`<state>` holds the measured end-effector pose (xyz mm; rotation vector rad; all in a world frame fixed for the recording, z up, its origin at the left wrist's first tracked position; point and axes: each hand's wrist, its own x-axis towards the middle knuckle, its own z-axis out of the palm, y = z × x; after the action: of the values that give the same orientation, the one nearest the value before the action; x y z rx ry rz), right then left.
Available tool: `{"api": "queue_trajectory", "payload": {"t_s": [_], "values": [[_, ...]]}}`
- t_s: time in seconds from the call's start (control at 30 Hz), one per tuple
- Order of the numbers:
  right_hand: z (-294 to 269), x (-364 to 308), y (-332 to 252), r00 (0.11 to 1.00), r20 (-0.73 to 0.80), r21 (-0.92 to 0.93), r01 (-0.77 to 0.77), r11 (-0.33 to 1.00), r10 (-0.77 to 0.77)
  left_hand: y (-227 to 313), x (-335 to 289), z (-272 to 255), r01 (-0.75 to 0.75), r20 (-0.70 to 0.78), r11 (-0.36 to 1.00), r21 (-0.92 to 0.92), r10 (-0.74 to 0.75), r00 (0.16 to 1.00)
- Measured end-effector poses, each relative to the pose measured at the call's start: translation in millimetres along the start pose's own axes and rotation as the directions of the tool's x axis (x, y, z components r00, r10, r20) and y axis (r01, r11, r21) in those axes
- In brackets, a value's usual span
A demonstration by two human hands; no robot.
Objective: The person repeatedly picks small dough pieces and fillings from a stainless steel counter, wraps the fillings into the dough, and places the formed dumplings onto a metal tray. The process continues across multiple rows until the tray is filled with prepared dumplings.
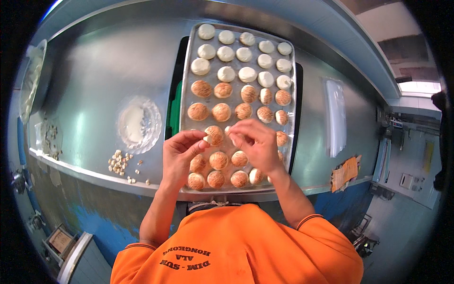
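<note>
Both my hands are above the near half of a metal baking tray (292, 61) set with rows of round buns. My left hand (183, 147) pinches a small pale chunk beside a browned bun (215, 136). On that bun's other side, my right hand (255, 142) has thumb and fingertips closed on another small white piece, partly hidden by the fingers. The far rows hold plain white buns (248, 74), while the nearer ones have toasted brown tops (218, 161). My right hand covers some buns at the near right.
Left of the tray sit a clear shallow bowl (153, 124) with white residue and a loose pile of small pale chunks (118, 162). A green object (175, 111) shows by the tray's left edge. To the right lie a clear plastic packet (336, 118) and an orange cloth (346, 173).
</note>
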<state>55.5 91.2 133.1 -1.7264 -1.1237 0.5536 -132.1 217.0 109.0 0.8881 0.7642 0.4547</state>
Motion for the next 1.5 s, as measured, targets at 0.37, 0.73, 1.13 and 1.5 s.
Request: {"api": "queue_trajectory", "payload": {"t_s": [0.37, 0.73, 1.13, 1.5], "values": [[-108.0, 93.5, 153.2, 0.941, -0.32, -0.276, -0.201, 0.94, 0.108, 9.8, 154.6, 68.2, -0.248, 0.154, 0.723, 0.645, 0.195, 0.969], [-91.7, 108.6, 187.7, 0.992, -0.108, -0.485, 0.003, 0.875, -0.064, -12.6, 246.3, 109.5, -0.416, 0.372, 0.355, 0.837, 0.189, 0.909], [-105.8, 108.1, 171.9, 0.988, -0.149, -0.509, -0.109, 0.854, 0.038, -25.4, 259.3, 112.0, -0.504, 0.481, 0.194, 0.842, 0.152, 0.863], [-74.7, 137.2, 173.7, 0.95, -0.012, -0.767, -0.209, 0.607, 0.312, -32.9, 257.4, 128.5, -0.498, 0.51, -0.126, 0.858, 0.101, 0.854]]}}
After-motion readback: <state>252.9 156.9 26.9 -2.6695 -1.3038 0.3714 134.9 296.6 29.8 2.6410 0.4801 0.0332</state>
